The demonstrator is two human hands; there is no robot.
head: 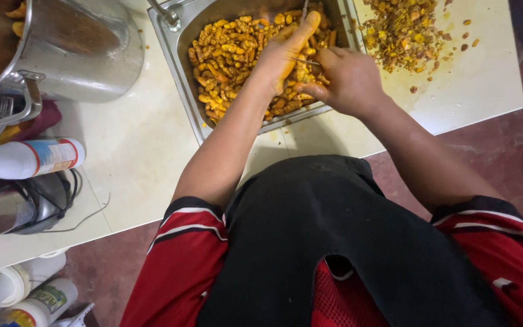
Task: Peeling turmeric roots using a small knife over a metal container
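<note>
- One view only, from a camera worn on the person's head, facing almost straight down and slightly forward.
- It sits close: the person's black apron (346,242) fills the 6 o'clock half of the frame.
- The pale counter (134,145) runs across the 12 o'clock half; the steel tray (183,66) lies at 12 o'clock, a big steel pot (86,48) at 10 o'clock.
- No second view shares the scene.

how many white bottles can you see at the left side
3, maybe more. One bottle lies on its side on the counter at the left edge; two sit lower at bottom left. Others may be cut off by the frame.
</note>
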